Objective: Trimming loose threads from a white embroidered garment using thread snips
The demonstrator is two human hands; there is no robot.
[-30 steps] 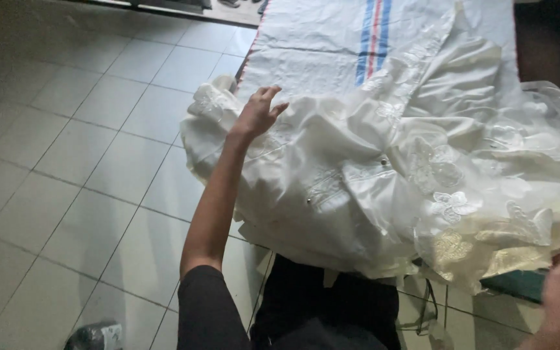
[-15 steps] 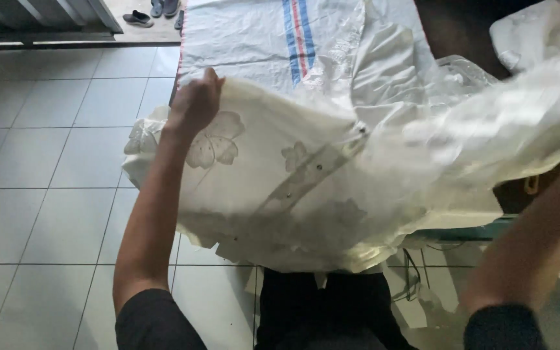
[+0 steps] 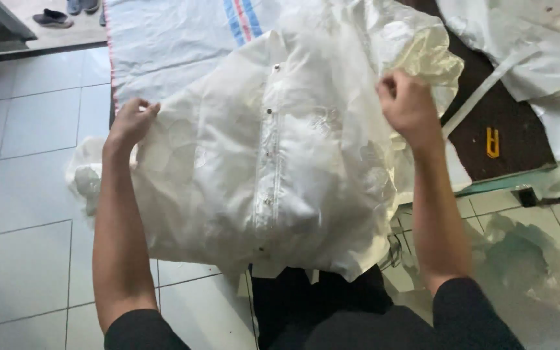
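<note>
Currently left hand (image 3: 129, 123) loosely curled over the left edge of the white shirt (image 3: 273, 175), right hand (image 3: 406, 104) fisted on its right edge, garment spread over the table edge, tiled floor (image 3: 27, 162) beyond left.

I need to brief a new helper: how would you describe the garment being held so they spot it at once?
Start at the table's white woven sheet with blue and red stripes. In front of it hangs a translucent white plastic raincoat, gripped at its edges by the left hand and right hand. Unlike the other white sheets nearby, it has a snap-button strip down its middle.
</note>
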